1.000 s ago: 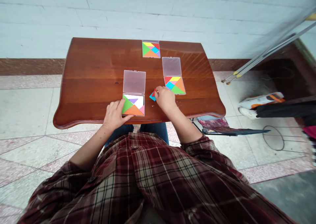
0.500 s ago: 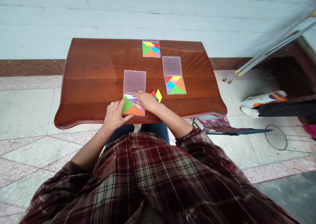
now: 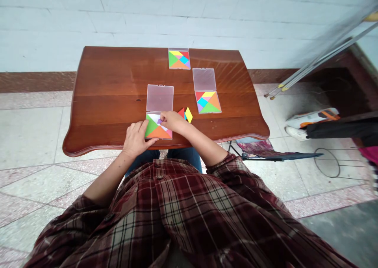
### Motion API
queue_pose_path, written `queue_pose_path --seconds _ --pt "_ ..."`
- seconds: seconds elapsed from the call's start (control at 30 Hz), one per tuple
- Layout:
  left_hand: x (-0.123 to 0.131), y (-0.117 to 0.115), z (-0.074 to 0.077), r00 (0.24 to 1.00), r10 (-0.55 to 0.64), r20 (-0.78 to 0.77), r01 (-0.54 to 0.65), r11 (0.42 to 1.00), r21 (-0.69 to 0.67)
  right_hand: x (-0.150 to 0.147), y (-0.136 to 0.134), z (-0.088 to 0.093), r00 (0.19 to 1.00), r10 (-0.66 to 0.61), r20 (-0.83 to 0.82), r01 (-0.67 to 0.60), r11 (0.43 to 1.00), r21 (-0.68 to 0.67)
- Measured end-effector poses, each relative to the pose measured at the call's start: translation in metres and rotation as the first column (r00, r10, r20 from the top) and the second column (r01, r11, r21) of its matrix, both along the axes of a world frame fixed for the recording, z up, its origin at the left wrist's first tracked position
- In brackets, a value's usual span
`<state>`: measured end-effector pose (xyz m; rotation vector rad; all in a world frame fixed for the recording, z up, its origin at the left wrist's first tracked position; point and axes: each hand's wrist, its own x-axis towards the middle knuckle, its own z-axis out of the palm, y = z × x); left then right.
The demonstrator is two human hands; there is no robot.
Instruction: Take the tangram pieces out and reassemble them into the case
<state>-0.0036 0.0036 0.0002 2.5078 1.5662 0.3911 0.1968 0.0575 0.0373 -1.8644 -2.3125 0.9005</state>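
An open tangram case (image 3: 160, 98) lies near the table's front edge, its clear lid folded back. In its tray are a green triangle (image 3: 150, 127), an orange triangle (image 3: 159, 133) and a pink piece (image 3: 168, 133), with white base showing at the top. My left hand (image 3: 136, 139) grips the tray's lower left corner, thumb along the front edge and fingers at the left side. My right hand (image 3: 173, 121) pinches a small purple triangle (image 3: 160, 121) over the white area. Beside that hand lie a red piece (image 3: 181, 112), a yellow parallelogram (image 3: 189, 115) and a partly hidden blue piece (image 3: 185, 117).
A second open tangram case (image 3: 208, 102), filled, lies to the right; another filled case (image 3: 179, 59) sits at the table's back edge. The wooden table (image 3: 112, 91) stands by a tiled wall. At right are a folding chair (image 3: 260, 149), crutches (image 3: 283, 87) and another person's leg (image 3: 330, 129).
My right hand has turned the purple triangle and gathered its fingers around it, covering more of it. The left hand keeps its hold on the tray. The whole view has shifted slightly.
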Motion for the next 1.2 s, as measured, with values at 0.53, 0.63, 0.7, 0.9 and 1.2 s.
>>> queue_pose_path --seconds 0.53,0.63,0.7,0.9,1.2 --pt "0.002 -0.001 0.006 1.0 -0.001 0.008 0.001 0.999 -0.032 0.054 -0.021 0.006 0.94 -0.341 0.02 0.329 0.92 0.215" --pt "0.0 0.0 0.003 1.0 -0.008 0.017 0.009 1.0 -0.02 0.022 -0.029 0.005 0.989 -0.117 -0.087 0.122 0.991 0.056" --pt "0.0 0.0 0.0 1.0 -0.02 0.02 0.02 1.0 -0.012 0.002 -0.034 0.005 0.995 -0.059 -0.082 0.061 0.998 0.019" --pt "0.0 0.0 -0.002 1.0 -0.019 0.018 0.019 1.0 0.008 -0.023 -0.036 0.002 0.996 -0.091 0.0 0.091 0.995 -0.043" --pt "0.0 0.0 -0.003 1.0 -0.024 0.016 0.024 1.0 0.006 -0.015 -0.024 0.0 0.962 -0.161 -0.22 0.132 0.982 -0.138"
